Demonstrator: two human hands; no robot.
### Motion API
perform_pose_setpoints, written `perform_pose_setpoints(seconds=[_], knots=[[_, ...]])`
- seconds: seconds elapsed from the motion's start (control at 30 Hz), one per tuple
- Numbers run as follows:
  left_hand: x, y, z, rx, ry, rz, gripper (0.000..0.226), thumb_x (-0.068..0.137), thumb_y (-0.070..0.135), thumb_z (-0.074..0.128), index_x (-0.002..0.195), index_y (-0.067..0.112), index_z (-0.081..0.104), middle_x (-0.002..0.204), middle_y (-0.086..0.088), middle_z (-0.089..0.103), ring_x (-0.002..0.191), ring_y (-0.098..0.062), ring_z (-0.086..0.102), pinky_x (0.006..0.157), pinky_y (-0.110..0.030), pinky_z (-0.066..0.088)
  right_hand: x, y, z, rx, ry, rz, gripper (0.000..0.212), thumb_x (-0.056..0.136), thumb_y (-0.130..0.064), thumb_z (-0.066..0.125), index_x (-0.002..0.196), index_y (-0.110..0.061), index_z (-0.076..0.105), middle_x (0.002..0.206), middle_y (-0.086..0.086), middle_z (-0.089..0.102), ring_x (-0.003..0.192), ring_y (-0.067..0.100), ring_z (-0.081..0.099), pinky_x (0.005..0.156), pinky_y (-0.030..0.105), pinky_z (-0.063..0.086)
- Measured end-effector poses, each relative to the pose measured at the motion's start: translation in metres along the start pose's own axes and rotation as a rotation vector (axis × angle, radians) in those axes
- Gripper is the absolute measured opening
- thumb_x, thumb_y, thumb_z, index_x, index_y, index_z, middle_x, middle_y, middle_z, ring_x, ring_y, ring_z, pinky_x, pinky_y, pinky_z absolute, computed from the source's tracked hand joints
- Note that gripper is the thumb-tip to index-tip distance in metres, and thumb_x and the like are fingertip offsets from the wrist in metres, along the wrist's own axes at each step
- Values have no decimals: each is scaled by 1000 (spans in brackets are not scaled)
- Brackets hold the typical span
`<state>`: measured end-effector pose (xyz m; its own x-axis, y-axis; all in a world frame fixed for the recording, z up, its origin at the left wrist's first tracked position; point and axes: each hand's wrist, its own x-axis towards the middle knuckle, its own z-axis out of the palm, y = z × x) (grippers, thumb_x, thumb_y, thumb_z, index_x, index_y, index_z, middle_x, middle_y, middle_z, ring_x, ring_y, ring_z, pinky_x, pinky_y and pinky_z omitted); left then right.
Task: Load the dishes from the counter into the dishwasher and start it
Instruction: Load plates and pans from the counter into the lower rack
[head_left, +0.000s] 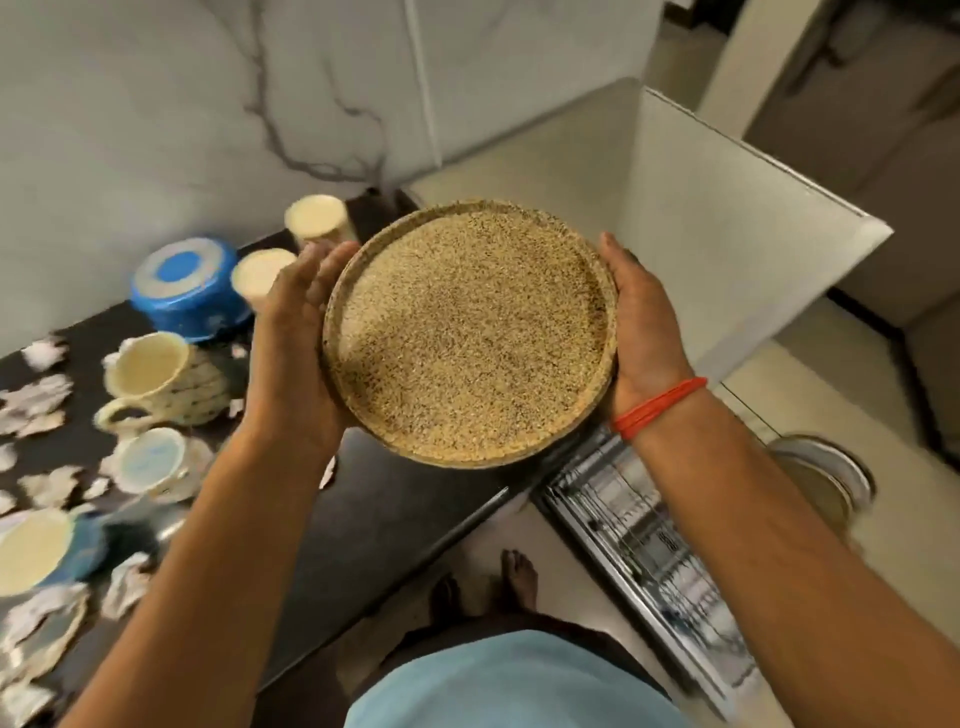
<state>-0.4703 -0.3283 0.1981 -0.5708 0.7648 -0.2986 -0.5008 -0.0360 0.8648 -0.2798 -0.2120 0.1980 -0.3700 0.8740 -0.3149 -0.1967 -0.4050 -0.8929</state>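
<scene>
Above the front edge of the dark bench (395, 499), held up in the air, sits a round speckled tan plate (470, 332) — face toward the camera, tilted a little, its raised rim all the way round. The left hand (296, 332) cups the plate's left edge, palm against the rim, fingers (317, 265) fairly straight and pressing along the side rather than wrapped over it. The right hand (641, 327) takes the plate's right edge the same way, palm in, its fingers hidden behind the rim, so how they curl I cannot tell. A red thread band (657, 408) circles the right wrist.

Left of the plate, on the bench, the other dishes wait: a blue bowl (189, 288) turned bottom up, two cream tumblers (317, 218) just behind the left hand, a cream mug (161, 382) lying tilted with its handle toward the camera, and a pale blue cup (150, 460) nearer than that. At the far left edge, a cream and blue bowl (36, 551), blurred. Scraps of crumpled white paper (39, 397) lie scattered among them.

Below and right of the plate, the dishwasher rack (639, 540) stands pulled out — wire tines showing, detail smeared by blur. Further right of it on the floor, a round metal item (826, 473) I cannot identify. Behind the plate rises a marbled white wall (208, 104).
</scene>
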Motion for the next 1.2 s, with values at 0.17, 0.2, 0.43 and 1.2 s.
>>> perform_pose_setpoints(seconds=[0.17, 0.2, 0.43, 1.2], knots=[[16, -38, 50, 4, -202, -129, 42, 100, 40, 49, 132, 14, 60, 127, -4, 66, 115, -23, 63, 96, -40, 53, -24, 1, -65, 39, 287, -25, 45, 95, -57, 56, 126, -27, 66, 132, 1, 67, 124, 26, 60, 112, 52, 40], [18, -45, 59, 1, -251, -155, 38, 99, 38, 51, 129, 15, 60, 124, -5, 64, 113, -23, 62, 97, -39, 51, -31, 0, -77, 51, 319, -36, 42, 99, -52, 52, 126, -24, 66, 131, 2, 67, 123, 25, 61, 110, 50, 42], [-10, -107, 158, 178, -537, -254, 20, 102, 30, 49, 112, 19, 63, 92, 5, 73, 90, -13, 70, 79, -28, 57, -80, -1, -181, 215, 512, -92, 35, 106, -40, 44, 99, -20, 72, 95, 0, 77, 90, 17, 74, 92, 41, 54], [-36, -351, 350, 752, -696, -583, 35, 106, 33, 45, 122, 14, 70, 120, -8, 74, 112, -24, 71, 99, -47, 53, -108, 52, -469, 408, 791, 53, 29, 105, -30, 47, 107, -17, 72, 108, 6, 74, 100, 23, 71, 90, 40, 57]])
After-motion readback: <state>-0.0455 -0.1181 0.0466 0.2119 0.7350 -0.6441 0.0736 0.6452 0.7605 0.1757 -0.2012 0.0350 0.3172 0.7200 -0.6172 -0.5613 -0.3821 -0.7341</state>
